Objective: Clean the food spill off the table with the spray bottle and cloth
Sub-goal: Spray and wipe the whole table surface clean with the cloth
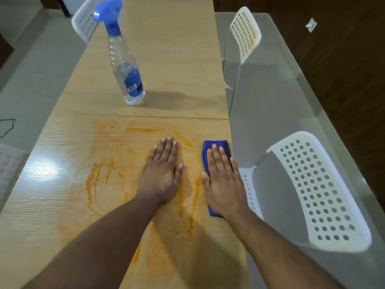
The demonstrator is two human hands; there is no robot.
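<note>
Blue cloth (216, 151) under flat right hand (224, 184) | left hand (161, 174) flat on table (62, 184); spray bottle (127, 69) beyond

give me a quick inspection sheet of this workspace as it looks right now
surface: wooden table with orange spill smeared across the near half
job's things: spray bottle upright beyond the spill; blue cloth near the right edge
clutter: nothing seen
grippers: left hand flat on the table amid the smears; right hand flat, pressing on the cloth
cables: dark cord on the floor at left
surroundings: white perforated chairs beside the table, grey floor, dark wall at right
</note>
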